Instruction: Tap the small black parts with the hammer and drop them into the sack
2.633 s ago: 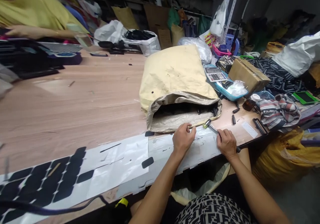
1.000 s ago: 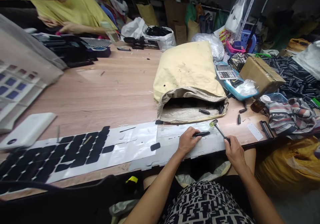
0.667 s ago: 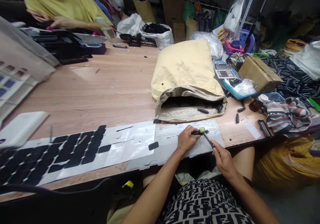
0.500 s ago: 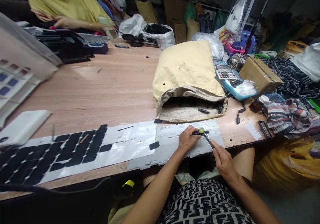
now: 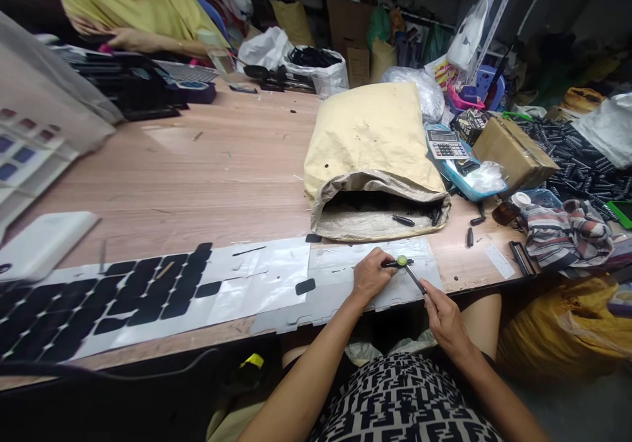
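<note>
My left hand (image 5: 369, 275) is closed, its fingertips pinching a slim black part (image 5: 390, 264) low over the grey sheet (image 5: 340, 280) at the table's front edge. A small hammer (image 5: 415, 278) with a round yellow-green head and a thin dark handle is gripped by my right hand (image 5: 445, 317). The hammer's head lies over the black part, just right of my left fingertips; whether they touch I cannot tell. Just beyond both hands lies a cream sack (image 5: 370, 132), its mouth facing me, with black pieces (image 5: 403, 221) inside.
Left along the edge runs a white sheet (image 5: 266, 274) bearing black patches. At right are a calculator (image 5: 447, 144) on a blue tray (image 5: 467, 182), a cardboard box (image 5: 516, 152), a brown bottle (image 5: 504, 211) and a crumpled cloth (image 5: 567, 228). Across the table sits a person in yellow (image 5: 143, 7).
The hammer's head has shifted slightly right along the black part, and my right hand has moved a little right and down with it. My left hand stays almost still.
</note>
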`<state>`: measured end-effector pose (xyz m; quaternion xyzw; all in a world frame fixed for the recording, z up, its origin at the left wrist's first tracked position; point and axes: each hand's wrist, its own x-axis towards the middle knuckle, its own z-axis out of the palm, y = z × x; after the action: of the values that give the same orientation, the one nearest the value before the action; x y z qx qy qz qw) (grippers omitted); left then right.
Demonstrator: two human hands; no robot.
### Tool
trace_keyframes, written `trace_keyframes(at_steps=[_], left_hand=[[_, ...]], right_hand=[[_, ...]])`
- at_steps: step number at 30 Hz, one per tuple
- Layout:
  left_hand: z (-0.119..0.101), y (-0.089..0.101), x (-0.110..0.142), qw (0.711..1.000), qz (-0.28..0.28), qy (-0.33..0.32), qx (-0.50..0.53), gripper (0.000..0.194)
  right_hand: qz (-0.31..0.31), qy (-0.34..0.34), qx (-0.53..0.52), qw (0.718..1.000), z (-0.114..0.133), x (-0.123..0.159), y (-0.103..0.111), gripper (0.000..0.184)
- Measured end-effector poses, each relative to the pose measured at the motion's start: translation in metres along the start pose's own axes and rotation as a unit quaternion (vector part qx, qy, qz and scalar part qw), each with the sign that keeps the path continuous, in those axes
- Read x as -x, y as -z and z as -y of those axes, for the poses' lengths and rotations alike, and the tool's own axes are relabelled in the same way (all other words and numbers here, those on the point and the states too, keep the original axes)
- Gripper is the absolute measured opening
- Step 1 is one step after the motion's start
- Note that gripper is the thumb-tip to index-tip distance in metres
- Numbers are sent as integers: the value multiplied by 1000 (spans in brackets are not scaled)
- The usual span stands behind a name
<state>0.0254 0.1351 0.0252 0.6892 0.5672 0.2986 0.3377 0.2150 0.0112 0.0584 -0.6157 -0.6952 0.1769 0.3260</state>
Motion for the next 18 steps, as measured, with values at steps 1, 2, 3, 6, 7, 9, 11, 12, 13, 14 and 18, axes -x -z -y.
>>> trace_keyframes(at_steps=[1, 2, 3, 6, 7, 9, 11, 12, 13, 14, 18], left_hand=[[0, 0, 0, 1000, 0, 0, 0, 10], [1, -1, 0, 1000, 0, -1, -2, 10], [1, -1, 0, 1000, 1, -3, -3, 11], [2, -1, -1, 1000, 2, -8, -6, 11], [3, -1, -1, 1000, 2, -11, -7, 11], [3, -1, -1, 1000, 2, -16, -8, 11], [3, 0, -1, 1000, 5, -23, -8, 10], [3, 1, -1, 1000, 6, -28, -8, 10], [3, 2, 0, 999, 7, -33, -8, 11], [2, 2, 0, 999, 6, -37, -7, 12], [2, 6, 2, 999, 3, -51, 8, 17]], right_hand=[[-1, 1, 3, 1000, -2, 0, 0, 42], [-7, 3, 8, 1000, -3, -1, 0, 42], [-16, 5, 15, 1000, -6, -3, 1, 41], [-61, -2, 70, 996, -18, -13, 7, 40], [-75, -8, 102, 992, -23, -18, 9, 39], [-92, -22, 184, 978, -35, -29, 14, 39], [-99, -22, 273, 957, -46, -38, 16, 37], [-99, -19, 309, 946, -50, -42, 16, 36], [-99, -17, 337, 936, -54, -45, 15, 35], [-101, -19, 357, 929, -56, -47, 14, 33], [-115, -43, 386, 914, -55, -49, 5, 29]])
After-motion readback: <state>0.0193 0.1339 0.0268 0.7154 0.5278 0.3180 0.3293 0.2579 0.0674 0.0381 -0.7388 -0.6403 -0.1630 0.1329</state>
